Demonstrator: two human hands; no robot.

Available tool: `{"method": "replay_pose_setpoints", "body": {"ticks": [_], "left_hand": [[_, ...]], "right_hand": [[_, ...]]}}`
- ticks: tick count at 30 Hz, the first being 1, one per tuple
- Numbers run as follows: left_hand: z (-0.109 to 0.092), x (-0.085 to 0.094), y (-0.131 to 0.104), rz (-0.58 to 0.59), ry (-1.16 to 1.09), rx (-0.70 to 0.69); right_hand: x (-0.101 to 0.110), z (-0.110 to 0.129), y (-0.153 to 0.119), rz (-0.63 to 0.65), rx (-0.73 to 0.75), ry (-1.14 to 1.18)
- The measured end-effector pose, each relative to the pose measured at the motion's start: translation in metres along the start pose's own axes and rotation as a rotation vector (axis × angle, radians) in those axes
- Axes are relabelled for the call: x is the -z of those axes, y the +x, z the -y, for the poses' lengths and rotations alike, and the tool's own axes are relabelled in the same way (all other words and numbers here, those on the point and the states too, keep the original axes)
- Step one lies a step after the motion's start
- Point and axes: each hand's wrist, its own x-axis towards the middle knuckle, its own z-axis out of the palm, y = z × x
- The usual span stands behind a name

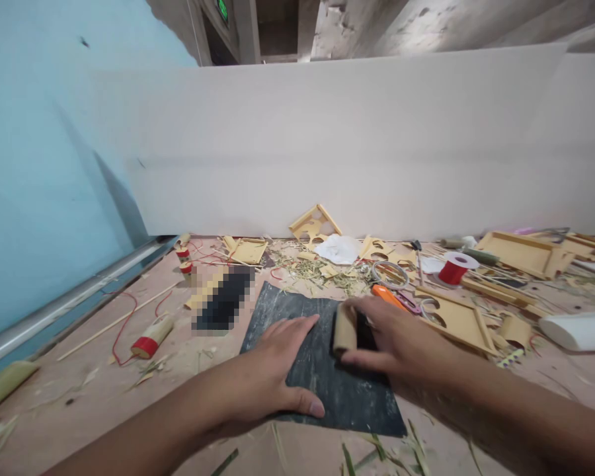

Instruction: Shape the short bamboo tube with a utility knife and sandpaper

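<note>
A dark, scuffed sheet that looks like sandpaper (327,396) lies on the table in front of me. My left hand (280,370) rests on its left part, palm down, with thumb and fingers stretched apart. On the right part of the sheet, my right hand (381,334) grips a short tan bamboo tube (346,330) between thumb and fingers. The tube lies on its side with its lower end against the sheet. Part of it is hidden by the fingers.
An orange utility knife (389,297), a wire coil (391,274) and a red ribbon spool (453,270) lie beyond my right hand. Left stands a bamboo piece with a red band (151,336) and string. Bamboo shavings (337,277) litter the table; a white panel (352,152) rises behind.
</note>
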Motion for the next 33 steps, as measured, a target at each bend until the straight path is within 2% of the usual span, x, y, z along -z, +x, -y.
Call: {"method": "replay_pose_setpoints", "body": {"ticks": [2,4,7,9,13,17,18,22,26,27,31,33], "left_hand": [[0.001,-0.001,0.001,-0.001,-0.003,-0.011],[0.001,-0.001,0.001,-0.015,-0.012,-0.019],[-0.001,-0.001,0.000,-0.043,-0.033,-0.017],[-0.002,-0.001,-0.001,-0.031,-0.038,-0.004],[-0.003,-0.001,-0.001,-0.009,-0.032,0.001],[-0.003,-0.001,-0.001,-0.018,-0.025,0.030],[-0.003,-0.001,-0.001,-0.017,-0.029,0.033],[-0.003,-0.001,0.000,-0.005,-0.032,0.033],[-0.003,0.000,0.000,0.004,0.000,0.058],[-0.004,0.000,0.000,0.002,-0.004,0.056],[-0.007,0.000,-0.001,-0.005,-0.029,0.057],[-0.007,0.000,-0.001,-0.008,-0.015,0.072]], "right_hand": [[-0.003,0.008,-0.002,0.076,0.125,0.085],[-0.005,0.008,-0.001,0.086,0.178,0.108],[-0.006,0.000,0.002,-0.021,0.077,0.070],[-0.007,-0.002,0.002,-0.044,0.082,0.065],[-0.007,0.001,0.001,0.092,0.258,0.128],[-0.005,0.000,0.004,-0.033,0.079,0.043],[-0.005,0.001,0.004,-0.035,0.079,0.046],[-0.007,0.006,0.005,0.086,0.242,0.131],[-0.006,0.001,0.009,-0.044,0.059,0.021],[-0.006,0.001,0.010,-0.065,0.056,0.015],[-0.008,0.003,0.009,0.038,0.246,0.118],[-0.007,0.002,0.009,0.009,0.182,0.087]]}}
